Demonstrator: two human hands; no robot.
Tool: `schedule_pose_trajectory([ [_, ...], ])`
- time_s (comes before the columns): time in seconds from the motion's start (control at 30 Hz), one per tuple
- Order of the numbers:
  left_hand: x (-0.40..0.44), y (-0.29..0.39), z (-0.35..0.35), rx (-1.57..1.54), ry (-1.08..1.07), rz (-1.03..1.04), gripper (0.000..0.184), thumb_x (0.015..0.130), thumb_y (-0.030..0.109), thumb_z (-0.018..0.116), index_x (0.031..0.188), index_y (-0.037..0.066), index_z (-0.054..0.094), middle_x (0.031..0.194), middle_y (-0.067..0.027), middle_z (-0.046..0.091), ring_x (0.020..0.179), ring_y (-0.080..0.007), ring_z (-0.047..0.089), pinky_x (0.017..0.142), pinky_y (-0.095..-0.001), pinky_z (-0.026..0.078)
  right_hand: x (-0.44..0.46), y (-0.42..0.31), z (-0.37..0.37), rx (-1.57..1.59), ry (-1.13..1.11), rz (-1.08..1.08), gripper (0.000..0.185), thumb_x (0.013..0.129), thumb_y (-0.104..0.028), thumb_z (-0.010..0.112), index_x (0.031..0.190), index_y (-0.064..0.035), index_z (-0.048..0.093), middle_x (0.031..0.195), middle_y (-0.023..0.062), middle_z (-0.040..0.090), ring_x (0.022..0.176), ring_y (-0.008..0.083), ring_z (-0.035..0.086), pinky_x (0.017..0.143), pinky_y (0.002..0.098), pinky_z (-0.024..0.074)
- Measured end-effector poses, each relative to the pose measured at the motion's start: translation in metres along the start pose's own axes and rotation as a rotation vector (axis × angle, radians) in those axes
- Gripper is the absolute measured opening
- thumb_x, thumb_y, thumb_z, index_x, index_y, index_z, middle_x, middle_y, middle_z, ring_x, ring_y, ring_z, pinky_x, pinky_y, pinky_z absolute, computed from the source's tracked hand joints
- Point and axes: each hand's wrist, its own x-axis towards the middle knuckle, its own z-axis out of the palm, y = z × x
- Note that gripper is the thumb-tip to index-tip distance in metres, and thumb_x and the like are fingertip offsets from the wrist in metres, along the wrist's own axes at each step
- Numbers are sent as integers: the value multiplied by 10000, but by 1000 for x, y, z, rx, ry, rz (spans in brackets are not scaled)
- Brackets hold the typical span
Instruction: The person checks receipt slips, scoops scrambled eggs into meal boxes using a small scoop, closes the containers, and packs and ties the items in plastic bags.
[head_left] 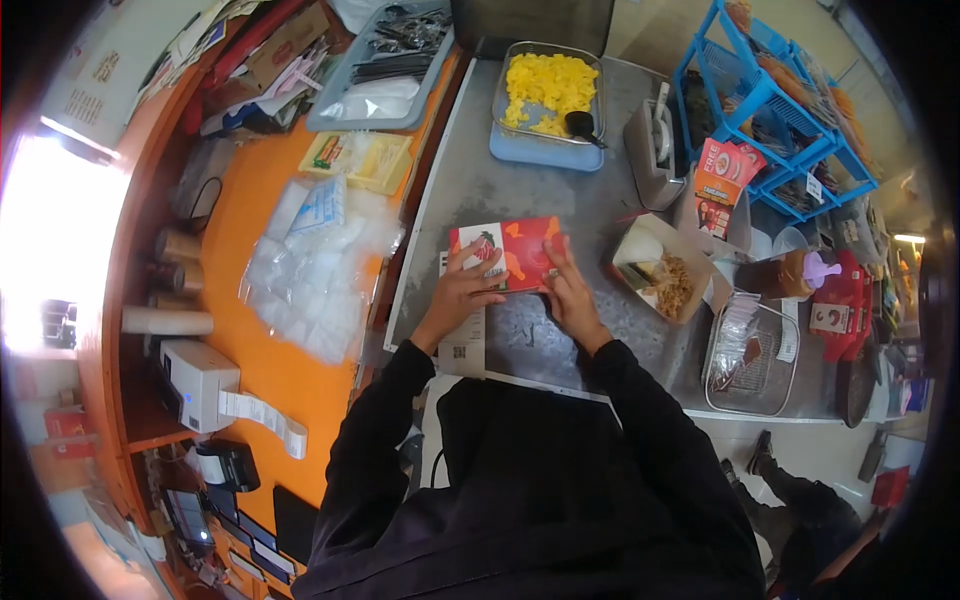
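Observation:
A closed red takeaway box [524, 243] with a white panel and orange print lies on the steel counter in front of me. My left hand [468, 285] grips its left side, the fingers spread over the white panel. At the right end, my right hand [572, 298] holds the edge with bent fingers; the thumb side is partly hidden. A printed paper slip [463, 347] with a square code hangs down under my left wrist, its upper part covered by the box. To the right stands an open takeaway box [676, 270] with white rice and brown shredded food inside.
Behind is a glass tray [550, 92] of yellow food with a black spoon. Blue baskets [765, 110], a sauce bottle [785, 275] and a wire basket [715, 385] stand right. Plastic bags [320, 275] and a receipt printer [198, 385] occupy the orange counter. A person's legs [800, 500] show lower right.

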Motion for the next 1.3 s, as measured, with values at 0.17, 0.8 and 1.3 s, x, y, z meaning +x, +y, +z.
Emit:
schedule_pose_trajectory([
  [0.17,-14,33,-34,-128,405,-207,309,881,67,648,1185,15,662,1233,-165,644,1269,-294,524,1101,-355,353,11,3,-18,-124,-161,-60,320,736,-227,797,901,-47,591,1447,197,449,1409,480,282,1085,567,348],
  [0.8,-122,66,40,564,87,-353,495,869,289,653,1329,132,558,1529,-155,340,1389,-331,337,1135,-545,230,116,1,-37,-266,-311,90,686,563,-348,864,1096,-104,509,1374,190,406,1208,401,374,997,530,275],
  [1.3,-92,48,43,391,141,-229,545,765,289,728,1230,44,586,1469,-269,370,1352,-370,371,1120,-550,258,95,-19,-39,-250,-245,3,878,598,-407,843,1333,-108,467,1408,205,380,1229,425,374,1020,534,282],
])
